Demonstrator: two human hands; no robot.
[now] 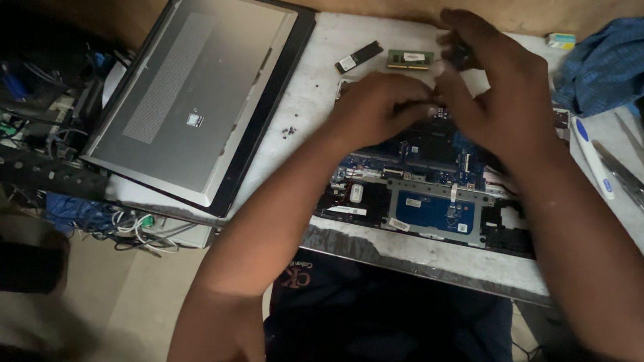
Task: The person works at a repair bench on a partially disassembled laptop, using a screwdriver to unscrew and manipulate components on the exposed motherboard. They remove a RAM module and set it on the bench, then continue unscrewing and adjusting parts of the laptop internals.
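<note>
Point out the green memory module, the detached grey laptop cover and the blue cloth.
Green rectangular memory module (410, 59), head view, middle of its board.
Detached grey laptop cover (191, 90), head view, centre of its flat panel.
Crumpled blue cloth (626, 59), head view, middle of its folds.

Open tabletop between cover and chassis

Bare table (309, 96) left of the opened laptop base (428, 197); loose screws (290, 132), perhaps, and two memory modules (410, 59) crowd it.

Bare forearms, dark printed shirt (403, 318)

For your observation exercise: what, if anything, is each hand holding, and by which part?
It cannot be told. Both the left hand and the right hand rest over the opened laptop base, blurred, their fingertips hiding any small part between them.
</note>
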